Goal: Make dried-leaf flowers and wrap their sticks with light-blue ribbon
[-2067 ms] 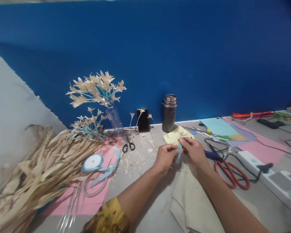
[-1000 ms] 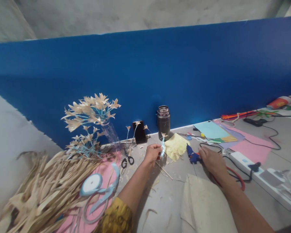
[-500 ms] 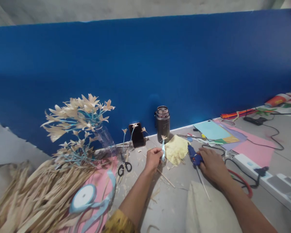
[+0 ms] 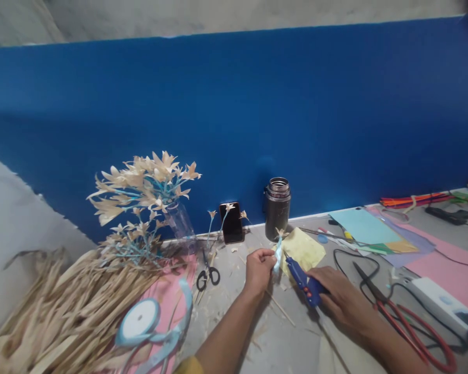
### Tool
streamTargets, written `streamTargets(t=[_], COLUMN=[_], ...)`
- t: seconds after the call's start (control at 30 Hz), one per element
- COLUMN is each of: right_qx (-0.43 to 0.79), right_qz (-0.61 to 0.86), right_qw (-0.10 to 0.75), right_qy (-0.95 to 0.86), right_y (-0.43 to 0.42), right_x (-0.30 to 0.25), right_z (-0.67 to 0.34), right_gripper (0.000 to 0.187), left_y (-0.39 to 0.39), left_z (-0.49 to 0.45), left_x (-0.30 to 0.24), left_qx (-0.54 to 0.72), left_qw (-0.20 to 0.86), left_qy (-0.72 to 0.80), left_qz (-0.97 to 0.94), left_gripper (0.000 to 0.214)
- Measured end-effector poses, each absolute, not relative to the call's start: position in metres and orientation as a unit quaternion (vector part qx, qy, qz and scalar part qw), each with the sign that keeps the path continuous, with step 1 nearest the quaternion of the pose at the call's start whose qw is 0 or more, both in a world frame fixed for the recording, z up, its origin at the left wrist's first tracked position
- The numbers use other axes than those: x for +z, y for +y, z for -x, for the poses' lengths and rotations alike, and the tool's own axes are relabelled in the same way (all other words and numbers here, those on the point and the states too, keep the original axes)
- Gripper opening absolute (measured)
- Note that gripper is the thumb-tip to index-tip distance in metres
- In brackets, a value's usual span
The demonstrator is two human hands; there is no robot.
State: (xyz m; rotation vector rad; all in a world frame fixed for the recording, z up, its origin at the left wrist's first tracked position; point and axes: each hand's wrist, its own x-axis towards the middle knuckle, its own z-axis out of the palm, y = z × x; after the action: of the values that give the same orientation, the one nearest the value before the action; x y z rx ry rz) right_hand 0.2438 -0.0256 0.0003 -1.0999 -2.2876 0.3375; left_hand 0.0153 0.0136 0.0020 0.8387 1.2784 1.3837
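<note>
Between the fingertips of my left hand is a small handmade flower with pale petals and a light blue wrapped stem, held upright. My right hand grips a blue hot glue gun, its nozzle angled up and left, close beside the flower's stem. I cannot tell whether the nozzle touches it. A yellow crumpled paper lies right behind the flower and the gun. The glue stick trails out of the gun's rear towards me.
A dark flask and a leaning phone stand by the blue wall. At left are dried husks, finished flowers and a ribbon roll. Black scissors, red-handled scissors and a power strip lie around.
My right hand has lifted the glue gun and brought it left to the flower's stem. The left hand still pinches the flower. The view has shifted, uncovering the red-handled scissors.
</note>
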Motion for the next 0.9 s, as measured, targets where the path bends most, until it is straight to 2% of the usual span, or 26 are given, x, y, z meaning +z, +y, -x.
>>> streamTargets(t=[0.9], right_qx=[0.162], right_qz=[0.419], right_qw=[0.293], right_qy=[-0.844], right_y=[-0.0216], right_x=[-0.0061], right_z=[-0.2472], right_gripper=[0.035], left_y=[0.0089], left_z=[-0.0191], left_x=[0.0114], left_qx=[0.566], left_qw=[0.543], left_qy=[0.511], left_qz=[-0.352], left_gripper=[0.020])
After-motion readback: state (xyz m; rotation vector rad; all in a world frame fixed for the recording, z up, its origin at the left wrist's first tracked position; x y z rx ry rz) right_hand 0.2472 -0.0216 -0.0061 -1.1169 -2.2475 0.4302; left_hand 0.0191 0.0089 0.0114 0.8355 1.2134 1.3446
